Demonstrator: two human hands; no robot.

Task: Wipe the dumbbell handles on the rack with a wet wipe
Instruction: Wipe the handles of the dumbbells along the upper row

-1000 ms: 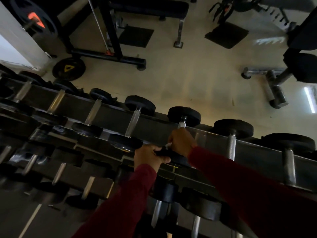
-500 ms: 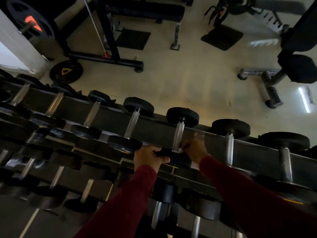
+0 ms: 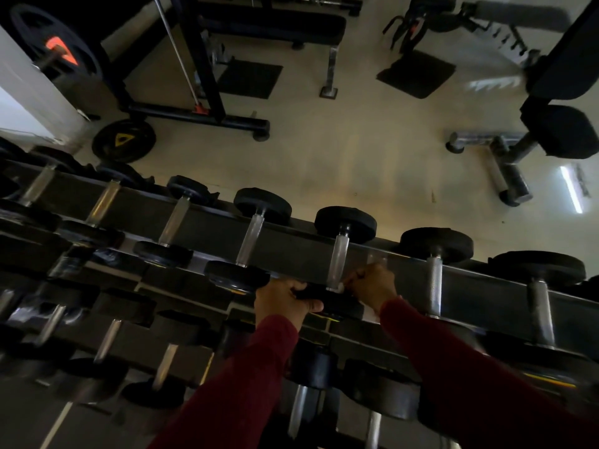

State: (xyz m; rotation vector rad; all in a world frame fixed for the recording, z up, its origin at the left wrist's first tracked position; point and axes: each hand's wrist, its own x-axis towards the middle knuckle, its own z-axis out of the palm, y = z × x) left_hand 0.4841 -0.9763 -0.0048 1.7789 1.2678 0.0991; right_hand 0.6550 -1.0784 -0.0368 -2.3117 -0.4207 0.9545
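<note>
Dumbbell rack stands on pale gym floor.

A small white wet wipe sits pinched in the right hand against the near end of a knurled steel dumbbell handle, whose black near head the left hand grips on the dark rack.

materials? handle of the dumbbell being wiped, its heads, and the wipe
Handle: looks like bare steel, chrome-like; pale silvery sheen, faint knurl-like texture, hard to confirm.
Far head: matte black, probably rubber or urethane coating; no glint, rounded edge. The near head, held by the left hand, looks the same.
Wipe in right hand: thin white sheet, crumpled; likely nonwoven.
</note>
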